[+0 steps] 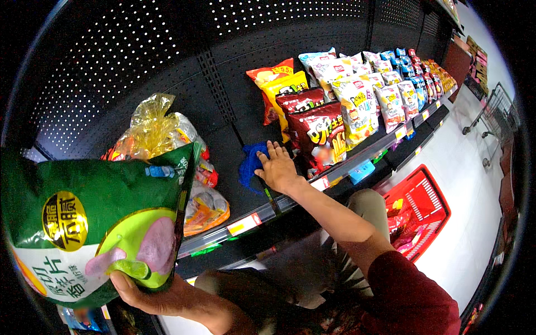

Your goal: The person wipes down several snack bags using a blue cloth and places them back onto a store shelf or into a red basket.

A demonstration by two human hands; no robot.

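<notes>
At the left, my left hand (142,295) grips the lower edge of a large green and white snack bag (104,188), its thumb on the front. My right hand (279,167) lies with spread fingers on a blue cloth (251,163) on the black metal shelf (230,197). Just right of that hand stand a dark red potato snack bag (320,134) and a yellow bag (293,83). Behind the green bag sit clear and gold plastic packs (153,121) with orange and red contents, partly hidden.
Rows of white snack bags (360,104) and blue bags (418,90) run along the shelf to the right. A price rail (245,224) edges the shelf. On the floor is a red shopping basket (435,192) holding packets. A wire cart (494,113) stands farther off.
</notes>
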